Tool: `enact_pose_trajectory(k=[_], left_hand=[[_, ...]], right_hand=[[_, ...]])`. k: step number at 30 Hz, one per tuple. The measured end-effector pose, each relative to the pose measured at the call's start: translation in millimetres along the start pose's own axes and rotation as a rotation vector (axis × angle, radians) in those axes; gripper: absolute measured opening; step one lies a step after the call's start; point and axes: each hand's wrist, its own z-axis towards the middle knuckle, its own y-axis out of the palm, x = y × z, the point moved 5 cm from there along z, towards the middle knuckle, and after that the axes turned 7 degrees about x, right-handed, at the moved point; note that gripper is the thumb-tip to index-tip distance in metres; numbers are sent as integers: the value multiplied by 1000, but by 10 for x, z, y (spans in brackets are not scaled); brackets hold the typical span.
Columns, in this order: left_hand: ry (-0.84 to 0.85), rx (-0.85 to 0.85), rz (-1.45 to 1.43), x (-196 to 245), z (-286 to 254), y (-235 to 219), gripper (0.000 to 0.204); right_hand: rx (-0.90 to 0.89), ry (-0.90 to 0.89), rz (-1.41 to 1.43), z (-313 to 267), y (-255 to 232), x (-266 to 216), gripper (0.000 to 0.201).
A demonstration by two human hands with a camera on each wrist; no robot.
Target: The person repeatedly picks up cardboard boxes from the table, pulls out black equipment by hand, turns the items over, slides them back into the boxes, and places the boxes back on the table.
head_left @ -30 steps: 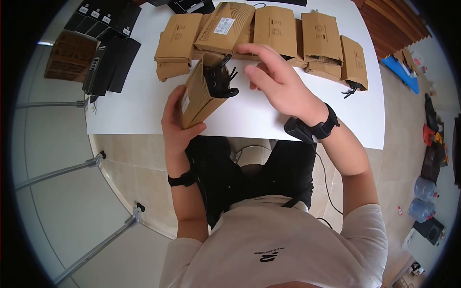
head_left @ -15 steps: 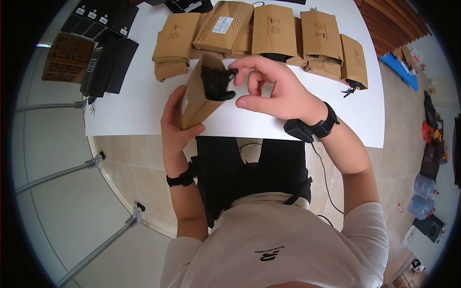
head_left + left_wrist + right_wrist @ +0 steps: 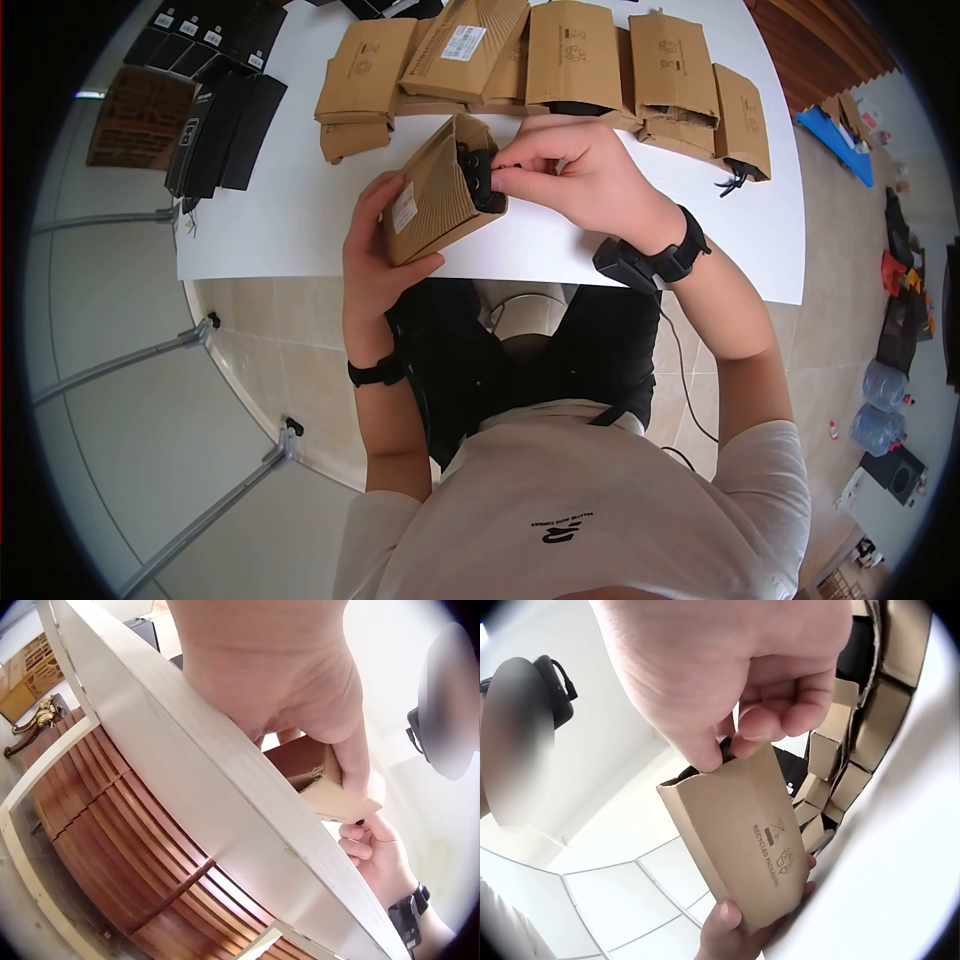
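My left hand (image 3: 375, 235) grips a brown cardboard box (image 3: 430, 205) by its lower end, holding it tilted over the front part of the table. The box's open end faces right, and a black cabled item (image 3: 475, 172) shows inside it. At that opening my right hand (image 3: 605, 185) pinches a black piece of the item between thumb and index finger. In the right wrist view the pinched black piece (image 3: 726, 750) sits right at the box's rim, with recycling print on the box's side. Most of the item is hidden inside.
Several brown cardboard boxes (image 3: 575, 55) lie in an overlapping row along the back of the white table (image 3: 640, 245). Black cables (image 3: 735, 180) stick out of the rightmost one. Black boxes (image 3: 225, 130) stand at the left edge. A cable (image 3: 680, 370) hangs from my right wrist camera.
My right hand has come in to the box's opening and now pinches the black piece. The box has turned in my left hand, its opening swinging right and its labelled face showing more.
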Motion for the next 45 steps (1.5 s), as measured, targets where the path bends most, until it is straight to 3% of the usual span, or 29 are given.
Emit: enact_pose_trajectory(k=[6, 8, 9, 12, 14, 17, 21, 23, 24, 29, 33, 36, 38, 41, 45], left_hand=[[-5, 5, -58, -40, -3, 12, 89], [-45, 29, -99, -53, -14, -3, 90], [-62, 31, -127, -50, -18, 3, 91], [-78, 24, -158, -71, -23, -15, 92], [-78, 16, -158, -92, -25, -30, 92], [-48, 3, -157, -71, -19, -31, 92], [11, -51, -110, 16, 6, -18, 90], [6, -64, -131, 20, 12, -17, 89], [4, -60, -126, 21, 11, -20, 89], [-20, -37, -108, 3, 13, -10, 89], [-8, -34, -75, 10, 5, 10, 88], [0, -38, -51, 41, 2, 23, 87], [16, -34, -34, 68, 9, 18, 86], [-17, 16, -59, 22, -24, -49, 86], [-118, 261, -18, 38, -170, -380, 82]], right_hand=[[-11, -73, -11, -30, -22, -47, 14], [72, 44, 271, -50, 4, 11, 18], [68, 39, 271, -50, 11, 8, 18], [23, 138, 325, -54, -24, 28, 15], [-113, 192, 278, -65, -25, 22, 17], [-166, 61, 204, -9, -46, -71, 15], [-188, 82, 228, -29, 35, -102, 10], [-192, 335, 360, -45, 46, -17, 6], [-191, 336, 361, -41, 48, 6, 6], [-111, 224, 190, -13, -8, 56, 12], [-175, 240, 151, -21, -20, 47, 8], [-184, 114, 86, -11, -20, 29, 7], [-157, -205, -92, 7, -53, -130, 4], [-101, -278, -138, 11, -80, -250, 9], [-123, -195, -48, 5, -71, -165, 14]])
